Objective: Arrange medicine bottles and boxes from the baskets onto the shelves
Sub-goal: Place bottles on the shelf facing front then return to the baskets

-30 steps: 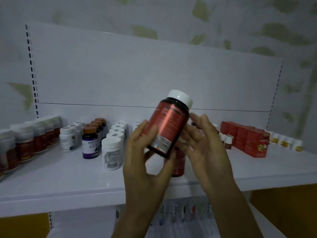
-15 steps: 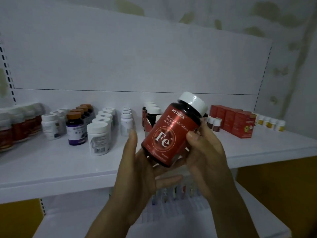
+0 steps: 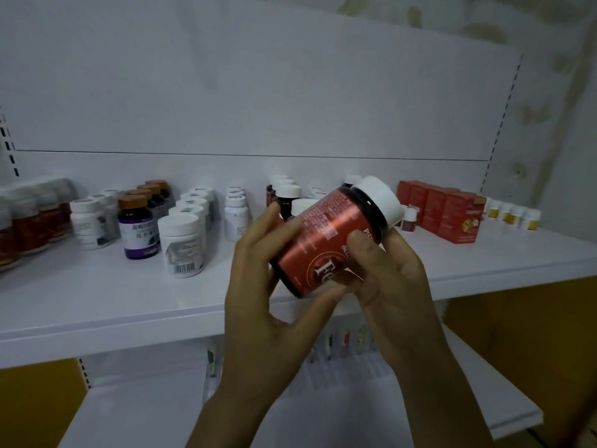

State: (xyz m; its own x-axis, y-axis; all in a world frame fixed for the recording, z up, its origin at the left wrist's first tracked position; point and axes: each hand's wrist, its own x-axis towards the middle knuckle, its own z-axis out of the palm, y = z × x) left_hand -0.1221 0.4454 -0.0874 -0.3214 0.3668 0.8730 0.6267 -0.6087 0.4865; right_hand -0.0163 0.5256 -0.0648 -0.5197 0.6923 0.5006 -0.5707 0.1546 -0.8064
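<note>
Both hands hold one red bottle [image 3: 326, 240] in the air, in front of the white shelf [image 3: 97, 305]. The bottle is tilted, with its white cap pointing up and to the right, and the label shows "Fe". The left hand [image 3: 258, 302] is curled around the lower left side, with the thumb under the bottom. The right hand [image 3: 394, 279] grips the right side, with the thumb pressed on the label. On the shelf behind stand rows of white bottles [image 3: 182, 244], a purple bottle [image 3: 139, 227] and red boxes [image 3: 452, 215] at the right.
</note>
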